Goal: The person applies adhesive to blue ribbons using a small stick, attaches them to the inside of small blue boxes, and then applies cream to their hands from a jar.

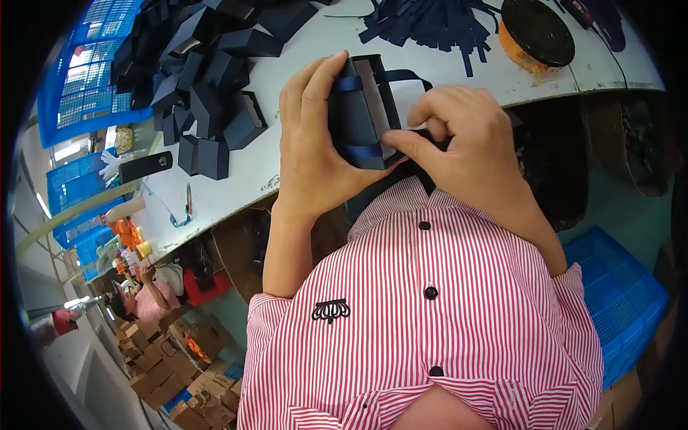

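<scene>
held box partly hidden by fingers, distant person blurred

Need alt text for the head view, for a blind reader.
A person's left hand holds a small dark box with blue ribbon while the right hand touches its edge; similar boxes lie heaped on the white table.

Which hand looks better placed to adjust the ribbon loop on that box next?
Probably the right hand: its fingers are near the ribbon loop, while the left hand is busy gripping the box.
</scene>
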